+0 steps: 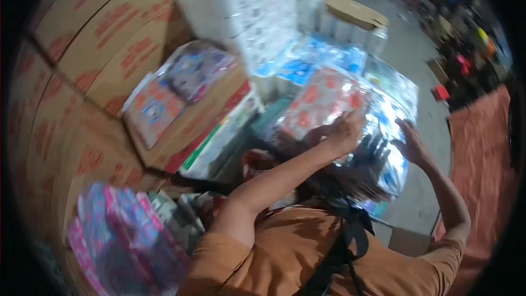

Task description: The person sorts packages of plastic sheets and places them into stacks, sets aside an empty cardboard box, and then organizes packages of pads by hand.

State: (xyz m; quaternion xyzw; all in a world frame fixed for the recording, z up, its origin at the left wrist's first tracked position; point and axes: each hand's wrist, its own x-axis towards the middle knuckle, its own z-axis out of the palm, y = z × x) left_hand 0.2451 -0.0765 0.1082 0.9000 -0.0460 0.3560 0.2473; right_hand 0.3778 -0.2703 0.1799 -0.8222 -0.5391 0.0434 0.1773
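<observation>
My left hand [346, 131] reaches across to a clear plastic-wrapped packet [323, 101] with an orange-red pattern. Its fingers are bent over the packet's near right edge; the fingertips are partly hidden and blurred. My right hand [413, 143] is at the right side of a stack of shiny plastic-wrapped packets [378, 153], its fingers apart. Whether those fingers touch the stack, I cannot tell. The patterned packet lies tilted against the upper left of the stack.
Large cardboard boxes [104, 27] are piled at left. One nearer box [213, 115] carries an orange packet [156, 108] and a purple packet [198, 68]. White wrapped bales [263, 16] stand behind. A pink-blue bag [123, 235] lies lower left; a reddish sheet [482, 170] is at right.
</observation>
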